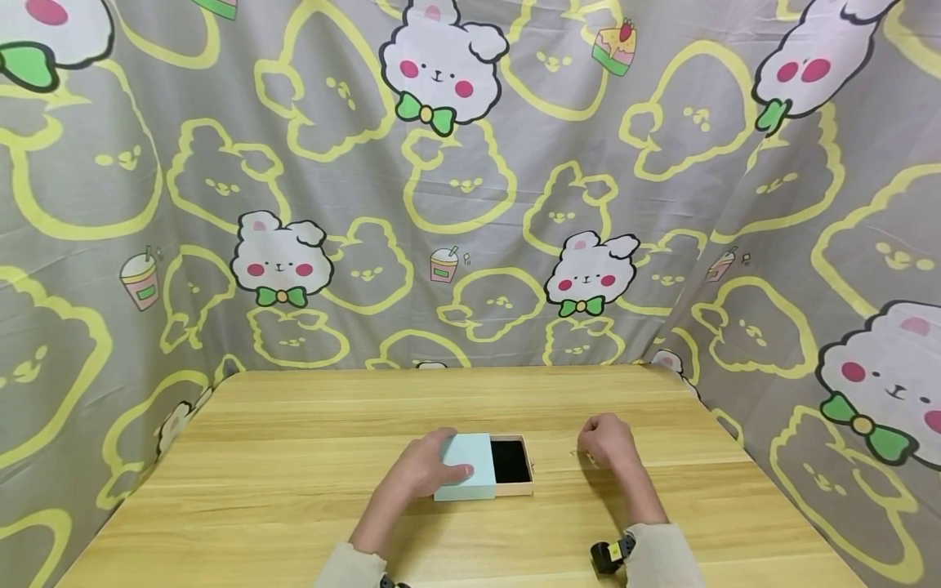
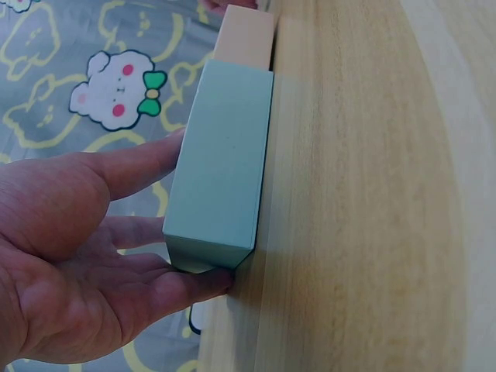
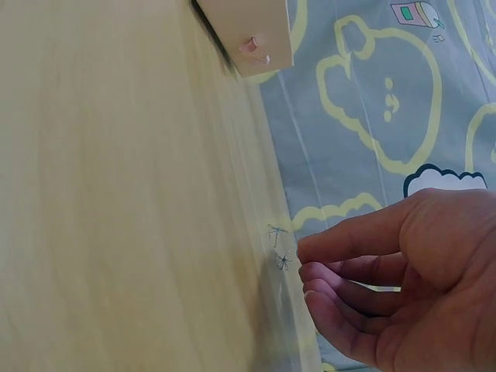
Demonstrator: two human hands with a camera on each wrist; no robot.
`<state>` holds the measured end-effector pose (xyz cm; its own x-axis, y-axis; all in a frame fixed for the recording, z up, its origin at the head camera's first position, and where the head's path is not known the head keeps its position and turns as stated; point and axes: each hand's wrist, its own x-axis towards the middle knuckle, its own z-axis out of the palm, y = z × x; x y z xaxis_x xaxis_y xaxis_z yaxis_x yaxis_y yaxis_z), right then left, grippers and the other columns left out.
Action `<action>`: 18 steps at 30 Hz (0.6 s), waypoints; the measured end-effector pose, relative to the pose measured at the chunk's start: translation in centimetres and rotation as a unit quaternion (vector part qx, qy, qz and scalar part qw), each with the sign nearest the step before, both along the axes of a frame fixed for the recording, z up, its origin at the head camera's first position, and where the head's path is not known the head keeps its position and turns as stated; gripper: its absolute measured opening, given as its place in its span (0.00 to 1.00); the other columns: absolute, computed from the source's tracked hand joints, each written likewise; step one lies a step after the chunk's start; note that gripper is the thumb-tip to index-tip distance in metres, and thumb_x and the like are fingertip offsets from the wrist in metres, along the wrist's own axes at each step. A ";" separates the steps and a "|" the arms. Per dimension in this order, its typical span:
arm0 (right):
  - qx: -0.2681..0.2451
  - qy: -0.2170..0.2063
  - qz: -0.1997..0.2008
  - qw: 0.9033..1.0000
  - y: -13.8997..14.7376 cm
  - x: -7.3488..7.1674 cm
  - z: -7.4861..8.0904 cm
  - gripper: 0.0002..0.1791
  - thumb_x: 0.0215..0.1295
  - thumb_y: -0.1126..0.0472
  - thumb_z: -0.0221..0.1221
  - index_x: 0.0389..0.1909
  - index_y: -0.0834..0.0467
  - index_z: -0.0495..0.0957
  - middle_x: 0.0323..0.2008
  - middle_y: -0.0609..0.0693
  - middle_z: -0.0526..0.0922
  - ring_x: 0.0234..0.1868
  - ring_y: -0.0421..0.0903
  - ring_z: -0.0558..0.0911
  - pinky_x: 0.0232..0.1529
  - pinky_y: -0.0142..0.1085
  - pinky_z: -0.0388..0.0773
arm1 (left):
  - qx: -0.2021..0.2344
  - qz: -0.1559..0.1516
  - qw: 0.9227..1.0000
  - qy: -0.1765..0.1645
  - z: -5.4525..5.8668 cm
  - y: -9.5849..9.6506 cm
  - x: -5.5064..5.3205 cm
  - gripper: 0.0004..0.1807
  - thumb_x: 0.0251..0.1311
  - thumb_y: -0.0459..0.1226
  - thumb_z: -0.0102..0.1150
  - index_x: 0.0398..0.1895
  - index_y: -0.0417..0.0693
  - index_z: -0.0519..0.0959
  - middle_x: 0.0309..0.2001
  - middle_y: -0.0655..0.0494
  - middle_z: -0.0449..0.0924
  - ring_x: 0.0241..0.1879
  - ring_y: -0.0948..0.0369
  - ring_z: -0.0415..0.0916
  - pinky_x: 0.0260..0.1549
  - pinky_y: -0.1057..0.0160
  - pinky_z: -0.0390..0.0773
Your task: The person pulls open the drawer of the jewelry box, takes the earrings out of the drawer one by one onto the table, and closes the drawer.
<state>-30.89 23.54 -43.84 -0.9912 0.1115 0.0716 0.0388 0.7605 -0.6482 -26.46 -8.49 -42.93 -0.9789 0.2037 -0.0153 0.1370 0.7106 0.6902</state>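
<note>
My left hand grips the left end of a light blue box sleeve, thumb over the top and fingers around its far end. A peach drawer with a black lining sticks out of the sleeve's right side. In the right wrist view, a small pull shows on its end. Off to the right, my right hand is low over the table, fingers bent and tips together. Two tiny silvery starburst pieces are right by its fingertips; I cannot tell whether one is pinched.
The box rests on a wood-grain table. A grey curtain printed with cartoon rabbits surrounds the table's back and sides. A small black wrist device sits by the right sleeve.
</note>
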 end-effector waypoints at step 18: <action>-0.008 0.002 0.032 0.999 -2.6 -0.2 0.5 0.07 0.63 0.62 0.63 0.32 0.63 0.83 0.28 0.53 0.84 0.27 0.46 0.79 0.29 0.37 0.75 | -0.004 -0.002 1.000 0.004 0.0 0.0 0.0 0.40 0.56 0.47 0.74 0.69 0.40 0.71 0.63 0.35 0.76 0.56 0.41 0.77 0.57 0.36 0.76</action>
<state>-31.05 20.98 -43.36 -0.9960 0.0497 0.0738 -0.0115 0.7511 -0.6601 -26.46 -8.50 -42.92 -0.9783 0.2069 -0.0084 0.1453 0.7153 0.6836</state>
